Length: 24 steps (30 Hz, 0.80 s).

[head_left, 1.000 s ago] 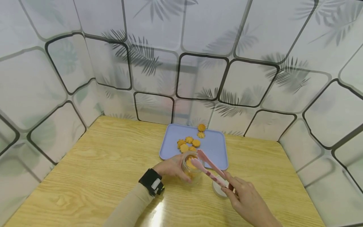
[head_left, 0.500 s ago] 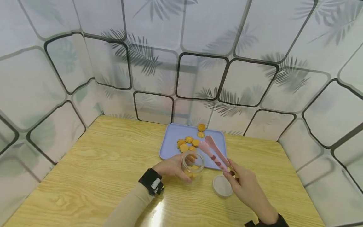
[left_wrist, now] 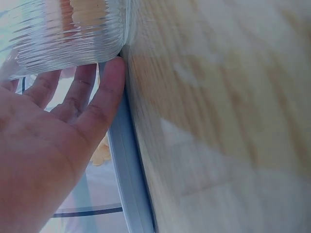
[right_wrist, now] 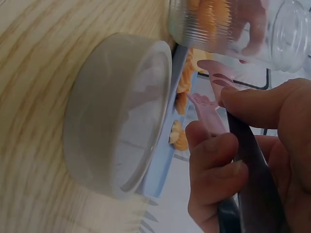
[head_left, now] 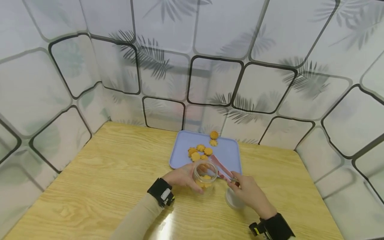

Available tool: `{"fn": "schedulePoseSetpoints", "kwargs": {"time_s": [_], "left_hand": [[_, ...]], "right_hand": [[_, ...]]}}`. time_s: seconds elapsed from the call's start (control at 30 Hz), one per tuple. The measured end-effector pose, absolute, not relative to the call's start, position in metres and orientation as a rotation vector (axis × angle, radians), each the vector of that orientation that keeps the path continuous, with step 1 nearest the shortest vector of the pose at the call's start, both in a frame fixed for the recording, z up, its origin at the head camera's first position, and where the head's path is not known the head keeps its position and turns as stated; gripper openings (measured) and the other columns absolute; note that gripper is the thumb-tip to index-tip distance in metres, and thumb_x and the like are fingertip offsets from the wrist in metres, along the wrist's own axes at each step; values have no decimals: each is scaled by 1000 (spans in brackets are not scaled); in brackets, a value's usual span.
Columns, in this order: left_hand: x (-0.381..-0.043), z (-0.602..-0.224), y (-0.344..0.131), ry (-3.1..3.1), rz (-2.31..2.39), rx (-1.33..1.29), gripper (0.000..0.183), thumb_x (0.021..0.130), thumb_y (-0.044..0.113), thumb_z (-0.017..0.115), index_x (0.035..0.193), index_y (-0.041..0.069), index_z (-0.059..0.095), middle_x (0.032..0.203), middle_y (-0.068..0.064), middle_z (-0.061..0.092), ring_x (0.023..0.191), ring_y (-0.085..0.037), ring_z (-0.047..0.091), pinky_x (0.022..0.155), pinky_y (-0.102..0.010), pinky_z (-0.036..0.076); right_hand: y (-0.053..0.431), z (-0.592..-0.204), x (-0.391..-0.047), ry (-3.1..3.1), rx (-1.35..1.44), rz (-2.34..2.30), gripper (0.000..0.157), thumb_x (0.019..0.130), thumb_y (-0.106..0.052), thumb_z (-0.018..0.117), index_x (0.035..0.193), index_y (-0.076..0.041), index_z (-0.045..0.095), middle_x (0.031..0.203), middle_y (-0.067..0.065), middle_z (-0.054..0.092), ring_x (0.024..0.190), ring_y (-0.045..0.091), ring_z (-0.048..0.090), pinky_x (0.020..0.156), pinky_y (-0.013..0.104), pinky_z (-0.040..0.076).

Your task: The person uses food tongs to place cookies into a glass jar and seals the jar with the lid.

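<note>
My left hand (head_left: 181,176) grips a clear glass jar (head_left: 211,182) from its left side, thumb in front and fingers behind. Several orange-yellow cookies lie low in the jar, seen through its ribbed wall (left_wrist: 73,53) in the left wrist view. My right hand (head_left: 250,191) holds pink-tipped tongs (head_left: 221,165), their dark handles (right_wrist: 252,170) between thumb and fingers. The tong tips stand apart with nothing between them, beside the jar and over the near part of the blue tray (head_left: 229,150). One tong arm is partly hidden behind the jar's rim.
Several cookies (head_left: 195,156) form a cluster on the tray's left half, with two more (head_left: 214,135) at its far edge. A round whitish lid (head_left: 234,200) lies on the wooden table (head_left: 99,180) below my right hand. A patterned curtain (head_left: 216,80) encloses the table.
The tongs held a cookie over the jar's mouth, and it is now gone from them. They swung away right over the tray, then came down beside the jar. The left hand stayed on the jar.
</note>
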<state>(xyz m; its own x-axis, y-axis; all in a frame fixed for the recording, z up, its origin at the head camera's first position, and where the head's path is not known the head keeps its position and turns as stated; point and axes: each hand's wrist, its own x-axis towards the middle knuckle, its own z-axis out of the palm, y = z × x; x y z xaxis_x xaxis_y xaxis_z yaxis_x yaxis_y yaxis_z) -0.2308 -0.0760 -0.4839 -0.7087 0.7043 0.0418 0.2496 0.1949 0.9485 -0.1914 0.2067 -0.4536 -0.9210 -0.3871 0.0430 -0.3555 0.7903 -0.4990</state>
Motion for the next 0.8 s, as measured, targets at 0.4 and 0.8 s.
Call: {"fn": "schedulePoseSetpoints", "kwargs": {"time_s": [0.4, 0.8], "left_hand": [[-232, -486, -75, 1986, 1576, 922, 96, 72, -1, 90, 151, 26, 43, 139, -12, 59, 133, -26, 52, 110, -32, 43], [-231, -484, -77, 2072, 1516, 846, 91, 74, 5, 91, 149, 26, 44, 140, -9, 53, 131, -25, 50, 106, -35, 45]], "right_hand": [[195, -461, -192, 2934, -715, -738, 37, 96, -13, 70, 127, 5, 64, 61, -9, 54, 49, 2, 42, 47, 22, 37], [205, -458, -186, 2960, -492, -692, 46, 96, -14, 70, 136, 4, 61, 65, -5, 53, 55, 7, 44, 49, 23, 34]]}}
